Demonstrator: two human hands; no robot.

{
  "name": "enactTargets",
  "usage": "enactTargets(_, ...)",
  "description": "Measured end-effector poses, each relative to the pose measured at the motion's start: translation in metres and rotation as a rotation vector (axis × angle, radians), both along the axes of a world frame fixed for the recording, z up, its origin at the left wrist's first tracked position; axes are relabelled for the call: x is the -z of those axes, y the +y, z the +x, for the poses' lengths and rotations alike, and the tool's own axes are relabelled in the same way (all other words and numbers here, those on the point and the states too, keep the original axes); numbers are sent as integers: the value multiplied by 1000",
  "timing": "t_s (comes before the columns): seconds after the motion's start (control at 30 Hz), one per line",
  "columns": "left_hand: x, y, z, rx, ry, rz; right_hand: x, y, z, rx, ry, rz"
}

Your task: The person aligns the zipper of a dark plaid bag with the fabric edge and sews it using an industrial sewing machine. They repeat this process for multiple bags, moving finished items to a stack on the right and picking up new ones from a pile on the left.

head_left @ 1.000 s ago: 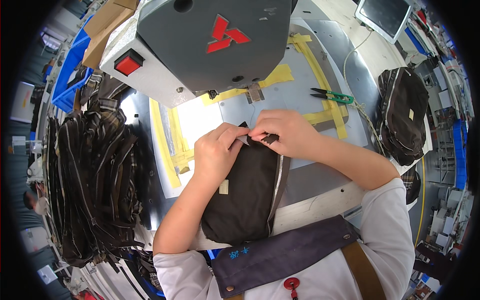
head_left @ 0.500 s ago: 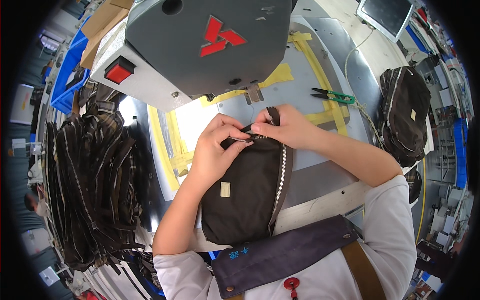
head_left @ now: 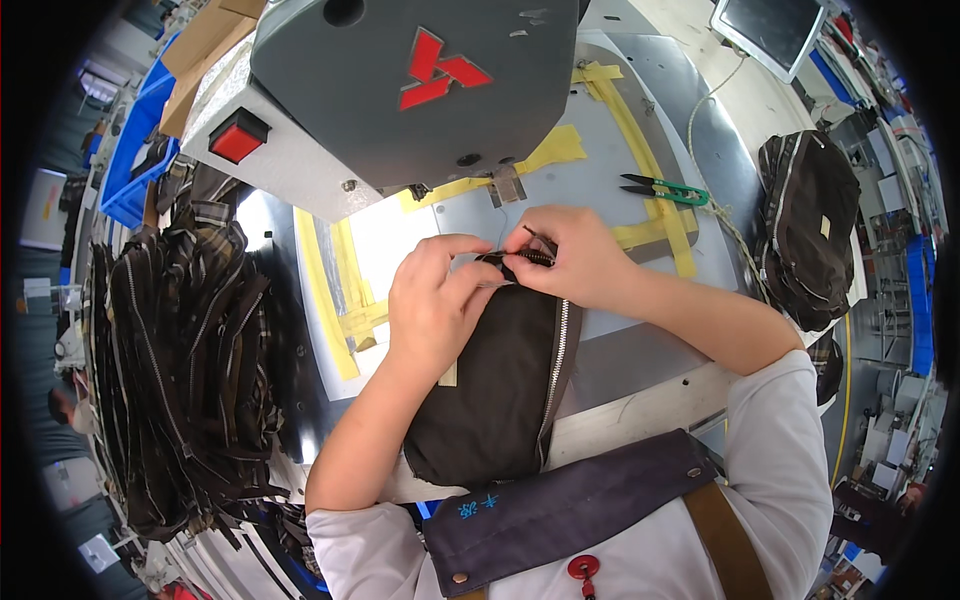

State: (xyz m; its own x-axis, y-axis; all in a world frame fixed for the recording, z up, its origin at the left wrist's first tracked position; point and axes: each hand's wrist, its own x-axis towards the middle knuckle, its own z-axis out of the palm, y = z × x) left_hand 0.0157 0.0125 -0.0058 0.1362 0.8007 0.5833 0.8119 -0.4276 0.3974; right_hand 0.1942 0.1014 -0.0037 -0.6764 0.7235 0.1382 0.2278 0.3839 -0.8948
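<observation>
A dark brown fabric pouch (head_left: pixel 490 390) with a metal zipper down its right side lies on the machine bed in front of me. My left hand (head_left: pixel 435 295) pinches the pouch's far end, its thumb and fingers pressed together. Close beside it, my right hand (head_left: pixel 572 255) is closed on the end of the zipper tape (head_left: pixel 535 255), which bends up between the fingers. Both sets of fingertips almost meet just below the sewing machine's foot (head_left: pixel 507 187). A pale label (head_left: pixel 449 376) on the pouch is partly covered by my left wrist.
The grey sewing machine head (head_left: pixel 420 90) overhangs the far side. Green-handled thread snips (head_left: pixel 668 190) lie to the right on the taped plate (head_left: pixel 590 180). Piled dark zippered pieces (head_left: pixel 190 370) stand at left; stacked finished-looking pouches (head_left: pixel 812 230) sit at right.
My right hand has curled further around the zipper end, which stood upright before and is now bent into the fingers. My left hand has shifted slightly right and down, covering part of the label.
</observation>
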Motion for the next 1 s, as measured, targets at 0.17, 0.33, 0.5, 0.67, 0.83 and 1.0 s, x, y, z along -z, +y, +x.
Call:
enactTargets(0.17,1,-1,3,-48,-156,-82,9,3,2,-109,84,164)
enactTargets(0.33,-1,-2,4,-74,-183,-123,11,4,2,-145,112,188)
enactTargets(0.5,0,-6,3,-55,-218,-246,1,3,2,-176,32,35)
enactTargets(0.67,0,-4,1,-46,-283,-274,7,1,-3,-42,70,-151)
enactTargets(0.83,-3,-3,0,-45,-424,-438,-1,0,1,-91,34,-61)
enactTargets(1.0,0,-3,-6,-18,-474,-382,6,-4,13,-11,19,126)
